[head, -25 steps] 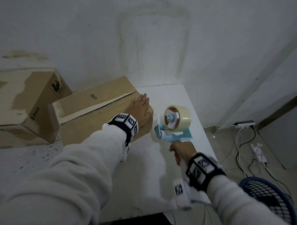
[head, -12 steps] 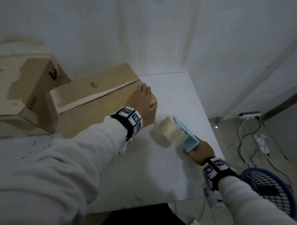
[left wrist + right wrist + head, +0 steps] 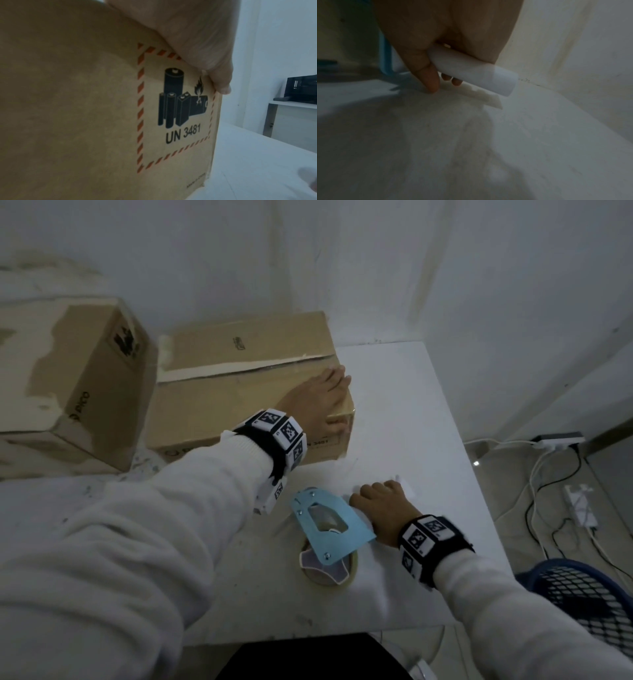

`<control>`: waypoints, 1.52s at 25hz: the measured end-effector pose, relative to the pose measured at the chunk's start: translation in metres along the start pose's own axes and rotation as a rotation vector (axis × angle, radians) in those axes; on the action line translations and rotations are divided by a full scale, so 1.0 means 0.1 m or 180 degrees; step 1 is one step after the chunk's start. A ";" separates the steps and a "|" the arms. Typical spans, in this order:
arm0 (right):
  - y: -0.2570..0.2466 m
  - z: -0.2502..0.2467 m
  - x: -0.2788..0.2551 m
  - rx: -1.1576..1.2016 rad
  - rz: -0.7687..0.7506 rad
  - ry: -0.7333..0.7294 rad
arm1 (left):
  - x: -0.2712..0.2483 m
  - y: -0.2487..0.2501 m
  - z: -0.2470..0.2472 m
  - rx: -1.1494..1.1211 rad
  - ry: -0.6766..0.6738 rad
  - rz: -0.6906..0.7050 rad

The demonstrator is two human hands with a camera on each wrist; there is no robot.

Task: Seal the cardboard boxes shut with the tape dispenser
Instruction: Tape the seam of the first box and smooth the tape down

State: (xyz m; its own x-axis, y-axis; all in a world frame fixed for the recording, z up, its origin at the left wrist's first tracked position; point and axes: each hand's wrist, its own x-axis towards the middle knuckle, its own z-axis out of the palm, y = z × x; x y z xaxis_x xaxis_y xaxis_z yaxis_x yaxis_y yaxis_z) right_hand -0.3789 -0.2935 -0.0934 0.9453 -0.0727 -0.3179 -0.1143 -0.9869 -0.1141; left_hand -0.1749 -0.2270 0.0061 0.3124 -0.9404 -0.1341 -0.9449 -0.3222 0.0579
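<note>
The left hand [image 3: 320, 402] lies flat on the brown cardboard box [image 3: 219, 402]. At five o'clock from it, the right hand [image 3: 383, 508] grips the white handle [image 3: 471, 70] of the blue tape dispenser [image 3: 330, 525], lying on the white tabletop [image 3: 428, 440].

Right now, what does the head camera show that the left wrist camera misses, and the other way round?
Only the head view shows the blue tape dispenser lying on the white table with the right hand curled round its handle, a second cardboard box on the left, and a blue basket.

Only the left wrist view shows the red-striped battery warning label reading UN 3481, and a dark device on a distant shelf.

Both show the left hand resting flat on the nearer cardboard box, thumb over its edge.
</note>
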 end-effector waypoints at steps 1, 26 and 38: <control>0.00 0.03 0.07 -0.0002 0.0003 0.0091 | 0.00 0.00 0.00 0.0005 0.0036 0.0038; -0.40 -1.01 0.92 0.1985 0.1208 0.2256 | -1.51 -1.32 0.36 -0.1749 0.1308 -0.2105; -0.40 -1.13 0.98 0.4244 0.1874 0.2841 | -1.50 -1.62 0.18 -0.3614 0.1340 -0.2033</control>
State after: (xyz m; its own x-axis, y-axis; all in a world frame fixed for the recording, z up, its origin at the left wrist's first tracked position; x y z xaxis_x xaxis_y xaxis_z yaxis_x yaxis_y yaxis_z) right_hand -0.2475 -0.2779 -0.0136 0.4969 -0.8651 -0.0691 -0.2025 -0.0382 -0.9785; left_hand -0.0704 -0.0316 -0.0007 0.8583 -0.4917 -0.1470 -0.0910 -0.4277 0.8993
